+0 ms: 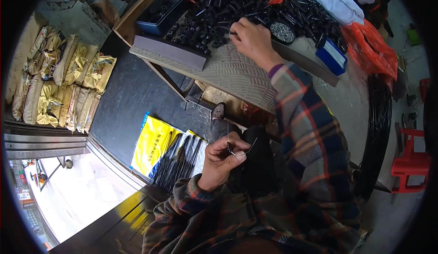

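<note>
Low above my lap, my left hand (220,160) is closed on thin bent metal wire (228,134). Its ends stick out past the fingers, and small dark bits show at the fingertips. My right hand (253,41) reaches over the table (246,73), at the near edge of a heap of small black plastic parts (223,7). The right fingers are drawn together, and whatever they may hold is hidden. Just right of that hand stands a round dish of small shiny metal pieces (283,32). Short black ring-like parts (194,35) lie to its left.
A blue bin (159,14) stands on the table's far left, a blue box (331,57) on its right. Strips (171,51) edge the table's front. Red plastic bags (372,48) and a red stool (410,160) are rightward. Sacks (59,80) are stacked left; black rods (178,160) lie on yellow bags below.
</note>
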### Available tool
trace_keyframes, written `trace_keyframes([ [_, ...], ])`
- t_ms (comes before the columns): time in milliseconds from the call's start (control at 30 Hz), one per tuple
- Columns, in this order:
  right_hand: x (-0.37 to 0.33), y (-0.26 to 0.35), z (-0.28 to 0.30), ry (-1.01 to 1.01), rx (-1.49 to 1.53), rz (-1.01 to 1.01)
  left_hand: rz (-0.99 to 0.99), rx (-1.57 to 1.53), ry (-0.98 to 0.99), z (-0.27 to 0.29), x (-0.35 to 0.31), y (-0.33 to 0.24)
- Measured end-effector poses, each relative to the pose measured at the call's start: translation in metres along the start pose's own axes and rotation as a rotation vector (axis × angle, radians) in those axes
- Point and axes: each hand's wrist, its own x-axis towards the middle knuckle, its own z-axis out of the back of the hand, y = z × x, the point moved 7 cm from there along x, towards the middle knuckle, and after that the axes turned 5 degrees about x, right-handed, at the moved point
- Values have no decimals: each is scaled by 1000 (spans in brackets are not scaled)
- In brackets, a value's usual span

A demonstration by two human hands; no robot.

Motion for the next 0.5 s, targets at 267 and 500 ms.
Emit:
trace_keyframes([
  [267,-88,61,115,298,1516,-146,-89,-96,-149,-10,12,-5],
  [500,-137,65,121,525,1428,-221,-60,-141,-57,-46,5,1],
])
